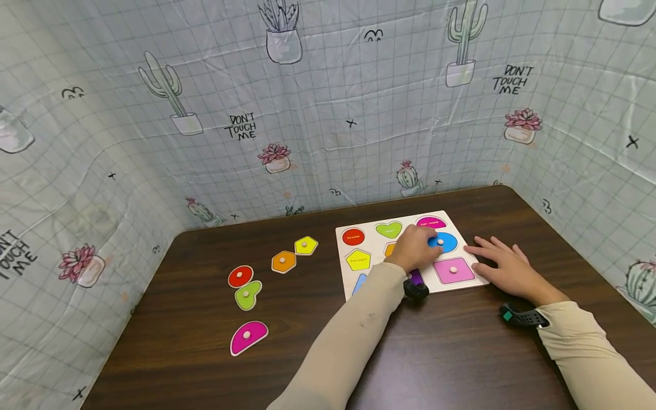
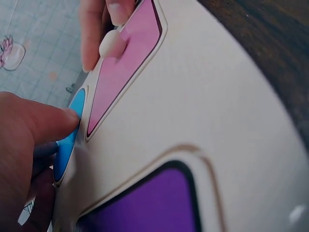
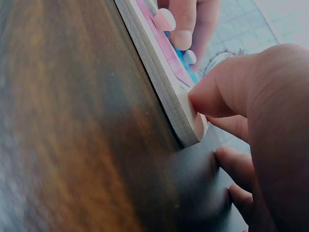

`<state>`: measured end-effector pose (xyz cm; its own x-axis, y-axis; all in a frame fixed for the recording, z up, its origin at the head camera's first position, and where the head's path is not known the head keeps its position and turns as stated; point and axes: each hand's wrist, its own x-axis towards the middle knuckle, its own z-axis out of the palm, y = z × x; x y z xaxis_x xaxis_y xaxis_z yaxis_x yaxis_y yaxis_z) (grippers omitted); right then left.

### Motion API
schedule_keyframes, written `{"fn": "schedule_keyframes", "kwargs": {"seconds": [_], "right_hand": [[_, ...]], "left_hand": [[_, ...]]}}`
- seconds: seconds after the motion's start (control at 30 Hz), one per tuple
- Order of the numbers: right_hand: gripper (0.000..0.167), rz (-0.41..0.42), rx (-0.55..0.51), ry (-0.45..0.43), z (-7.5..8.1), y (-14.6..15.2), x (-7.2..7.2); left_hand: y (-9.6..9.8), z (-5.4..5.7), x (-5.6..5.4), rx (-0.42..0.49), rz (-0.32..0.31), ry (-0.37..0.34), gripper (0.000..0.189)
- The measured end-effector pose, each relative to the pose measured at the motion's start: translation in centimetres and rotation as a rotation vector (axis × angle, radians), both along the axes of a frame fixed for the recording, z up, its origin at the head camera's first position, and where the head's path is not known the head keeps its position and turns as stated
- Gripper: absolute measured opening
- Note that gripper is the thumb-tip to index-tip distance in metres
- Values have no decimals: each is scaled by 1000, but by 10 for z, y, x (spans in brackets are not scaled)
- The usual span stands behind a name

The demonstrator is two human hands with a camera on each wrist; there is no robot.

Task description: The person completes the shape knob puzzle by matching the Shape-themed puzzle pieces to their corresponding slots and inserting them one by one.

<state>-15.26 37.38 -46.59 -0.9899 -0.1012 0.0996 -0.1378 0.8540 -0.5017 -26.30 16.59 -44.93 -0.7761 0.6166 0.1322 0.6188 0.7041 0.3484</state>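
My left hand (image 1: 416, 246) reaches over the wooden shape puzzle board (image 1: 379, 228). Its thumb and a finger press on the blue oval piece (image 1: 451, 242), which lies in the board with its round knob uncovered beside the fingertips. In the left wrist view, the thumb touches the face of the blue oval (image 2: 72, 137). My right hand (image 1: 504, 267) is spread at the board's right edge, thumb on the corner and other fingers on the table. Between the hands and nearer me sits a pink rectangle piece (image 1: 456, 270) with a white knob.
Loose knobbed pieces lie left on the brown table (image 1: 179, 319): a red circle (image 1: 240, 277), green heart (image 1: 248, 295), magenta half round (image 1: 249, 337), orange hexagon (image 1: 283, 262) and yellow pentagon (image 1: 306, 245). A cactus-print curtain (image 1: 328, 102) surrounds the table's far sides.
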Motion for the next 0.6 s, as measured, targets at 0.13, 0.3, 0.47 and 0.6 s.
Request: {"fn": "schedule_keyframes", "kwargs": {"seconds": [0.13, 0.3, 0.47, 0.6], "right_hand": [[49, 2, -2, 1, -1, 1, 0], [49, 3, -7, 3, 1, 1, 1], [49, 3, -7, 4, 2, -1, 1], [48, 3, -9, 10, 2, -1, 0]], "left_hand": [[1, 1, 2, -14, 0, 5, 41], [4, 2, 3, -36, 15, 45, 38], [8, -1, 2, -16, 50, 95, 23], [9, -2, 2, 8, 64, 121, 17]]}}
